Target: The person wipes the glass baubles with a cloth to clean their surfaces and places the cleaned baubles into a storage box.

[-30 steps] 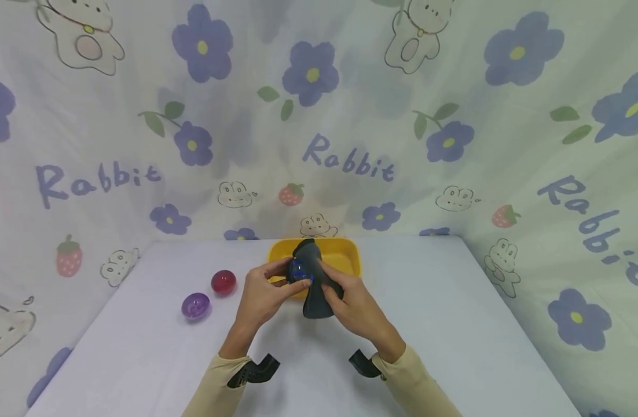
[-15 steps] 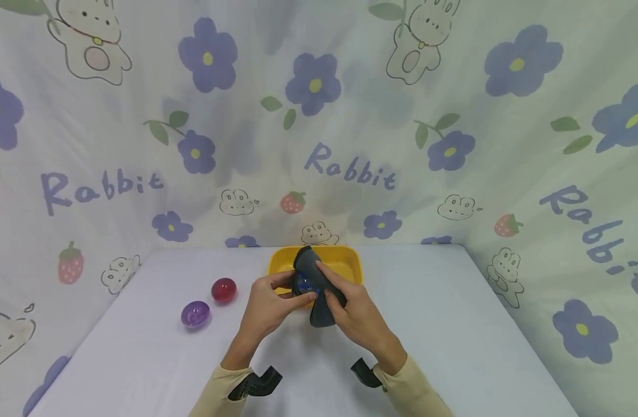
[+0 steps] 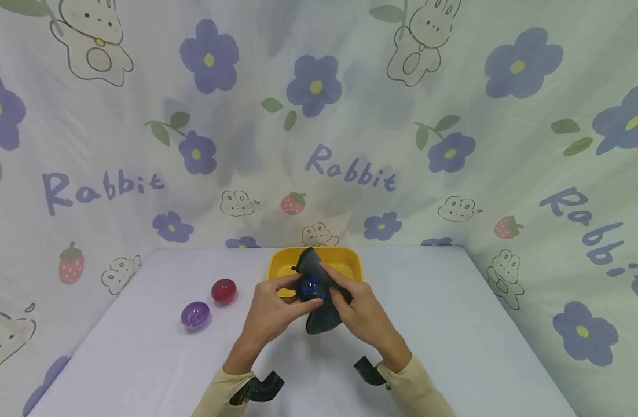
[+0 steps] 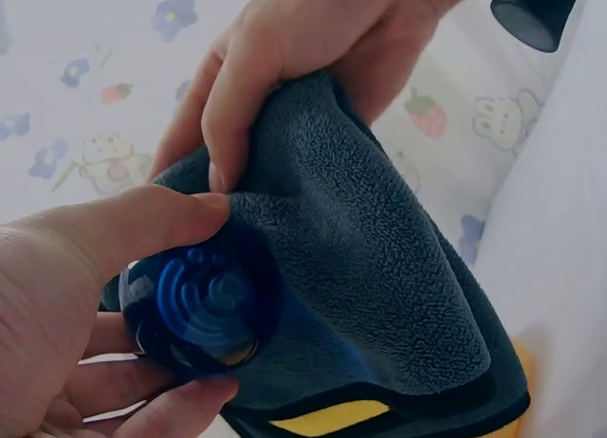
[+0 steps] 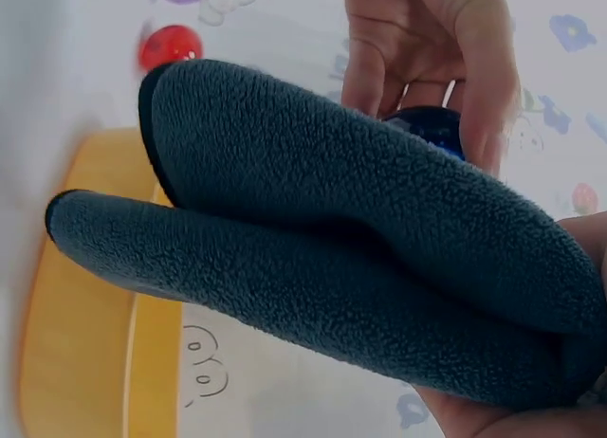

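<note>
Right now, your left hand (image 3: 274,307) pinches the blue round piece (image 4: 209,301) by its edges, thumb on one side and fingertips on the other, with the face between them uncovered. That narrow hold on a smooth, glossy surface is the likeliest weak spot: a hard push from the cloth side could squirt it out. Your right hand (image 3: 363,307) pinches the folded grey cloth (image 4: 351,248), which lies against the piece; its loose flaps could snag your left fingers or hide a slip. Both are held up in front of you, near the yellow tray (image 3: 279,255), so a dropped piece might strike its rim or roll across the table (image 3: 428,318). Well off to your left, the red piece (image 3: 224,291) and purple piece (image 3: 195,315), both rounded, could be knocked by a rolling one.
</note>
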### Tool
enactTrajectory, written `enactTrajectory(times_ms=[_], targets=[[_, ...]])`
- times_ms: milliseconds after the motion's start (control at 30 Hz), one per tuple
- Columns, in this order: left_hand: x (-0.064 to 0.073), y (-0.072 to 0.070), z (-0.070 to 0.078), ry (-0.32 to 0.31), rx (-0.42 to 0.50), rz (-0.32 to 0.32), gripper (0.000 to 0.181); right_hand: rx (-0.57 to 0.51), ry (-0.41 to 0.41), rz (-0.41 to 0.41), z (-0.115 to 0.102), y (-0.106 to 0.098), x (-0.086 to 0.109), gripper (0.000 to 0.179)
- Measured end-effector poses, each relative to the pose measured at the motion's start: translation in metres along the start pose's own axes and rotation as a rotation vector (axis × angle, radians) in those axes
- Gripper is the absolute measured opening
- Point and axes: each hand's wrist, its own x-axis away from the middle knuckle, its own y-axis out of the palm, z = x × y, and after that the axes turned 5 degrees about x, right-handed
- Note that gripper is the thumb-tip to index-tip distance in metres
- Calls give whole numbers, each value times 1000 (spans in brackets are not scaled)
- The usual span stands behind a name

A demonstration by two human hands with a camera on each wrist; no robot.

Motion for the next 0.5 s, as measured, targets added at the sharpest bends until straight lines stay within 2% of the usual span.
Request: enactTrajectory(times_ms=[300, 500], targets=[[2, 0, 1, 0, 35, -13, 61, -153, 40, -51, 11, -4, -2, 51], [2, -2, 0, 2, 83, -19, 59, -210, 51, -71, 14, -6, -3, 51]])
